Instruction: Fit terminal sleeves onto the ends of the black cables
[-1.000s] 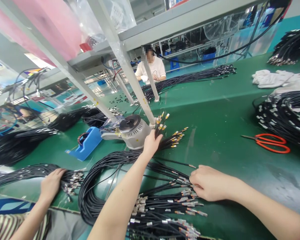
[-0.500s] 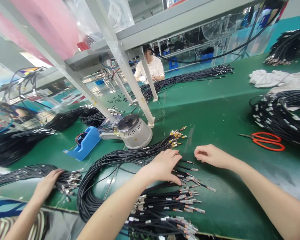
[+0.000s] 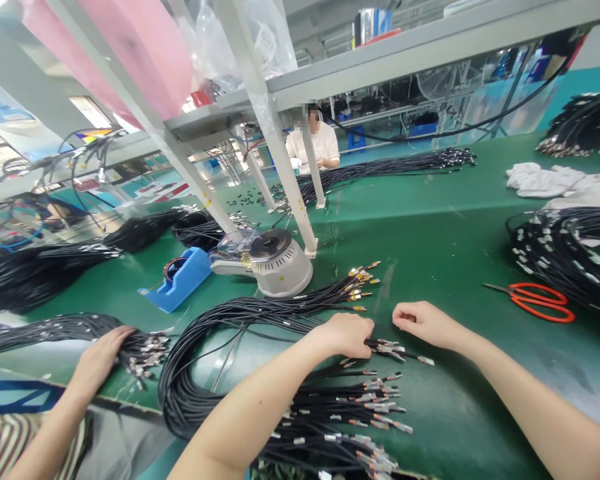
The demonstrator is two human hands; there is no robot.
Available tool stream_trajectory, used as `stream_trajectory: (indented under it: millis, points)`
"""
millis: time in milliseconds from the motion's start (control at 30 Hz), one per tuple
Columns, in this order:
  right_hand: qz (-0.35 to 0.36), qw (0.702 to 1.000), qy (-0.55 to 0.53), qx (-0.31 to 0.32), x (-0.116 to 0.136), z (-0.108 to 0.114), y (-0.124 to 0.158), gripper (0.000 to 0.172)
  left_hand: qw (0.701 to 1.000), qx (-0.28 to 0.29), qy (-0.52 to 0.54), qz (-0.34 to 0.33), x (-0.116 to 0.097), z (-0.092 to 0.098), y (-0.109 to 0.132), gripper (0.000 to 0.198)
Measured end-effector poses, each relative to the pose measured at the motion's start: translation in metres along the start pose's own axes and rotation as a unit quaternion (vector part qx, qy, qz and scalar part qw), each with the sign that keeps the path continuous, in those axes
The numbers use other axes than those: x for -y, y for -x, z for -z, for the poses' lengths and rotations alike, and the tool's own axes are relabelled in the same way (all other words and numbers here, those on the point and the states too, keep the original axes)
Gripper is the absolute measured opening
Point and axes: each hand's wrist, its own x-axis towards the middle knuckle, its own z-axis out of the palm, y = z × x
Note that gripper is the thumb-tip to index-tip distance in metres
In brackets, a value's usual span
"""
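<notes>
My left hand [image 3: 349, 335] is closed around several black cables, whose pale connector ends [image 3: 393, 348] stick out to its right. To the right of it, my right hand [image 3: 416, 321] hovers near the green table with its fingers curled; whether it holds anything small is hidden. A large loop of black cables [image 3: 180, 360] curves left of my left hand, and yellow-tagged ends [image 3: 363, 280] lie above it. More cables with clear-tipped connectors [image 3: 380, 400] are spread below, near the table's front edge.
A blue tape holder [image 3: 183, 283] and a round grey dispenser [image 3: 283, 267] stand behind the loop. Orange-handled scissors [image 3: 540, 300] and coiled cables [image 3: 570, 253] lie right. Another person's hand [image 3: 103, 350] rests on cables at left. A seated person [image 3: 320, 143] is beyond.
My left hand has closed from spread fingers onto a bunch of cables, drawing their ends together. My right hand keeps its curled pose. The camera view has shifted slightly.
</notes>
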Motion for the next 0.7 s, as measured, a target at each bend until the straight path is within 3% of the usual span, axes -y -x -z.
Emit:
stream_trajectory:
  millis: [133,233,400,533,700]
  points:
    - [-0.006,1.000,-0.015,-0.002,0.000,0.001,0.000,0.016,0.991,-0.057,0.112,-0.037,0.008,-0.002,0.003,0.016]
    - [-0.009,0.999,-0.039,0.007,0.004,0.005,0.001,0.016,0.960,-0.134,0.237,-0.061,0.017,0.006,0.012,0.016]
    - [0.004,0.998,-0.066,0.021,0.013,0.009,0.003,0.020,0.857,-0.233,0.449,-0.098,0.034,0.018,0.033,0.022]
    - [0.007,0.990,-0.144,0.002,0.027,0.011,-0.009,0.018,0.787,-0.277,0.536,-0.126,0.042,0.015,0.042,0.029]
    - [0.079,0.972,-0.196,-0.101,0.090,0.018,-0.043,0.035,0.704,-0.288,0.632,-0.148,0.040,0.017,0.043,0.025]
